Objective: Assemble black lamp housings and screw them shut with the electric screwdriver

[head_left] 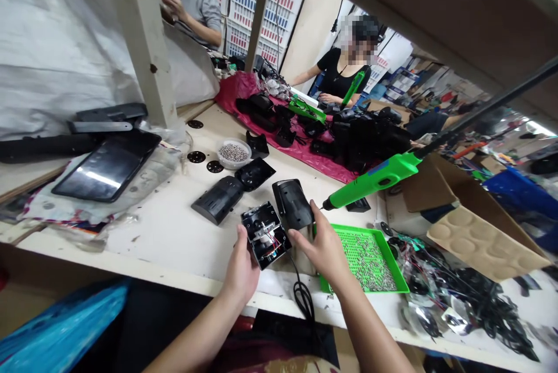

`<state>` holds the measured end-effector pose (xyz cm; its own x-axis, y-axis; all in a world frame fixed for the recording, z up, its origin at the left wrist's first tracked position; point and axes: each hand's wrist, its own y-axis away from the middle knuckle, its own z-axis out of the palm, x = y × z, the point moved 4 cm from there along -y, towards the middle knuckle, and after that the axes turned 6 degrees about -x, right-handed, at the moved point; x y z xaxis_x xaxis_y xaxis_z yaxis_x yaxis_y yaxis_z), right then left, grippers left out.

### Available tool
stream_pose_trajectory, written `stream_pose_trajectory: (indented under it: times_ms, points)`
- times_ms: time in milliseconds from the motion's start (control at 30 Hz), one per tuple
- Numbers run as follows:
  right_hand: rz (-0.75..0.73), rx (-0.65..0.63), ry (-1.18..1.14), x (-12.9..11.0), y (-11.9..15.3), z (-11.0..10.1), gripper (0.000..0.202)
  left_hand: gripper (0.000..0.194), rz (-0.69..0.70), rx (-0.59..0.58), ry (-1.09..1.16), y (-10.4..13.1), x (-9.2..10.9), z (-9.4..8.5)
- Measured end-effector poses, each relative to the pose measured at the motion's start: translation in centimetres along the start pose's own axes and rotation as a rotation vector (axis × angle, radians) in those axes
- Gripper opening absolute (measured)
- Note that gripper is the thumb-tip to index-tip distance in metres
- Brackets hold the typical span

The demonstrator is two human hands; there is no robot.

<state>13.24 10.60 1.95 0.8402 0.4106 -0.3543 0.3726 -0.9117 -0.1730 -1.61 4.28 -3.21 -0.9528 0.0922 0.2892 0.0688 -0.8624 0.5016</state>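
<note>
My left hand (242,268) grips an open black plastic housing (267,236) by its left side. White parts and thin coloured wires show inside it, and a black cable (300,291) hangs down from it. In my right hand (323,248) is a black curved cover (293,203), held between thumb and fingers just right of the housing, its outer face up. A green electric screwdriver (375,181) hangs at an angle above my right hand, its tip close to my fingers. Left of the housing lie another black cover (218,200) and a black shell piece (255,174).
A green tray of small screws (394,257) lies right of my hand, beside a heap of wires (462,303). A bowl of small metal parts (234,153) stands behind. A tablet (108,165) lies left, a cardboard box (483,222) right. Two people sit across the bench.
</note>
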Motion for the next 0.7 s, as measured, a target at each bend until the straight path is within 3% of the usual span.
stream_pose_trajectory:
  times_ms: [300,400,567,700]
  points:
    - [-0.072,-0.129,0.127,-0.7,-0.6,2.1,0.070,0.052,-0.038,0.057,-0.073,0.0,0.1,-0.2]
    - [-0.120,-0.127,0.116,-1.0,-0.8,1.2,0.061,0.051,-0.054,0.066,-0.096,0.0,0.1,-0.1]
    - [-0.207,-0.071,0.066,-3.3,-2.2,-1.8,0.026,0.050,-0.067,0.039,-0.121,0.1,0.1,0.0]
    - [-0.311,-0.052,-0.013,-5.6,-3.7,-1.8,0.015,0.050,-0.057,0.032,-0.138,0.1,-0.2,0.1]
